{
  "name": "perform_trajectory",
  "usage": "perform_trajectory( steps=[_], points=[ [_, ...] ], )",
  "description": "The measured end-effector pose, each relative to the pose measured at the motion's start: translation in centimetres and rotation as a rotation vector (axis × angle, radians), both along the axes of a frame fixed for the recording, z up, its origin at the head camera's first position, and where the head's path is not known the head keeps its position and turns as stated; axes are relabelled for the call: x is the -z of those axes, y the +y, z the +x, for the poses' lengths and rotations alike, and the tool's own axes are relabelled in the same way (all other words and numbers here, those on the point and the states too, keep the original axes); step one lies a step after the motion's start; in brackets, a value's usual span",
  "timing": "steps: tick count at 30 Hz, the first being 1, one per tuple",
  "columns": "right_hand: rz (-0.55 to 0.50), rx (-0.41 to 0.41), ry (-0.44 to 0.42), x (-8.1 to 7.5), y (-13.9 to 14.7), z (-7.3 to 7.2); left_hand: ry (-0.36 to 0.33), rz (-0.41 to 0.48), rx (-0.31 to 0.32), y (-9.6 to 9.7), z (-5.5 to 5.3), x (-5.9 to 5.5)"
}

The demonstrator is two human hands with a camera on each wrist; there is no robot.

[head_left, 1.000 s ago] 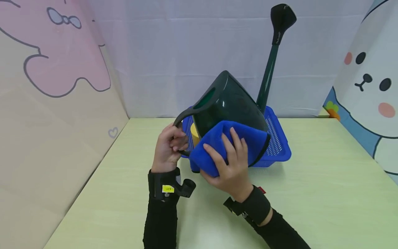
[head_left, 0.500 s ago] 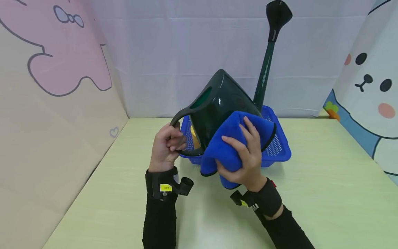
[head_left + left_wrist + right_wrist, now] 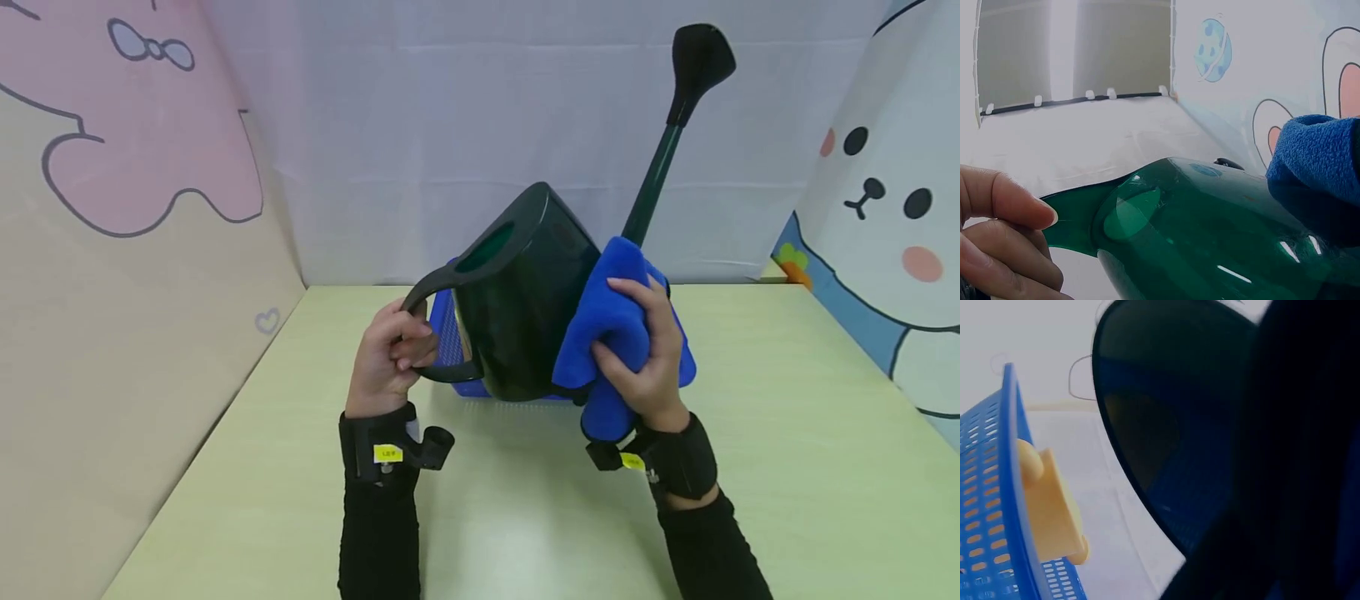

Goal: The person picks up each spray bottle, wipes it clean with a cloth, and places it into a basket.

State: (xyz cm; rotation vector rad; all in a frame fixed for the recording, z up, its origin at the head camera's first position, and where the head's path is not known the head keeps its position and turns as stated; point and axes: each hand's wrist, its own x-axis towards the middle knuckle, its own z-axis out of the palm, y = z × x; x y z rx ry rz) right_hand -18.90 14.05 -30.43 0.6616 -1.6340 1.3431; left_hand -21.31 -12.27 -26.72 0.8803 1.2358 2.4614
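A dark green watering can (image 3: 525, 308) is held up and tilted, its long spout rising to the right and ending in a black head (image 3: 699, 67). My left hand (image 3: 393, 354) grips its handle (image 3: 438, 283), thumb and curled fingers round it. At the can's right side my right hand (image 3: 648, 358) grips a bunched blue cloth (image 3: 611, 317) against the body, near the base of the spout. In the left wrist view the cloth (image 3: 1316, 156) lies over the can's far end. It fills the right of the right wrist view as a dark blur.
Behind the can stands a blue mesh basket (image 3: 447, 333), partly hidden by it. A yellow object (image 3: 1054, 512) sits in the basket in the right wrist view. The pale green table (image 3: 510, 500) is bounded by a white cloth backdrop (image 3: 450, 125) and printed side panels.
My right hand has wiped the cloth rightward and up the can towards the spout, bunching it more. The left hand keeps its grip; the can has shifted and turned slightly.
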Motion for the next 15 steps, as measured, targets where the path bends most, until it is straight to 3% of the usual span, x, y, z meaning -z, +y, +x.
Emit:
perform_trajectory(
  steps=[7,15],
  points=[
    [0.193,0.226,0.033,-0.2,-2.1,0.9,0.009,-0.016,-0.056,0.4,0.3,0.1],
    [0.327,0.478,0.075,0.2,-6.0,2.5,-0.103,-0.107,-0.147,2.4,0.7,0.0]
  ],
)
